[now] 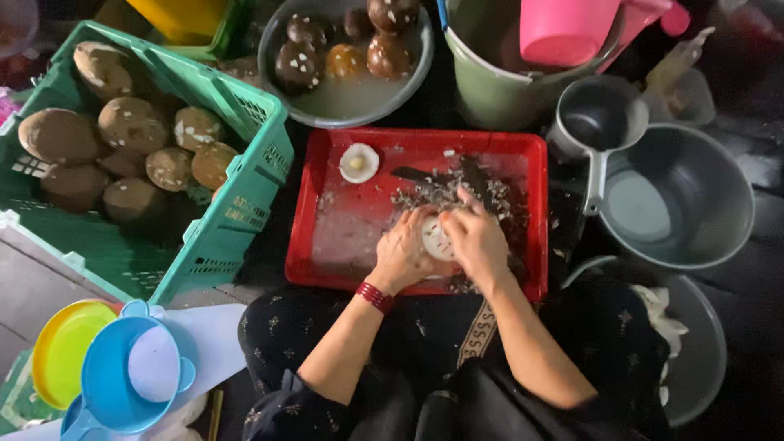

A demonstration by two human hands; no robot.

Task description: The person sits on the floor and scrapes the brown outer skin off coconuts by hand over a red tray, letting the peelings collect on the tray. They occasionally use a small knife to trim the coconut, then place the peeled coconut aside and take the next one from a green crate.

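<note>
Left of the shallow red plastic tray point(327, 151), a green slatted plastic crate point(237, 220) holds brown husked coconuts point(131, 124), its far corner cut off by the frame edge. Over the tray's near half, the left hand point(402, 255) and right hand point(475, 241) both curl closed around a round white peeled coconut piece point(434, 242); fingers hide most of it, so its long axis cannot be told. Right of the tray sits a grey metal basin point(719, 212).

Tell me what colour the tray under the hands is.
The tray is red, seen in the head view.
</note>
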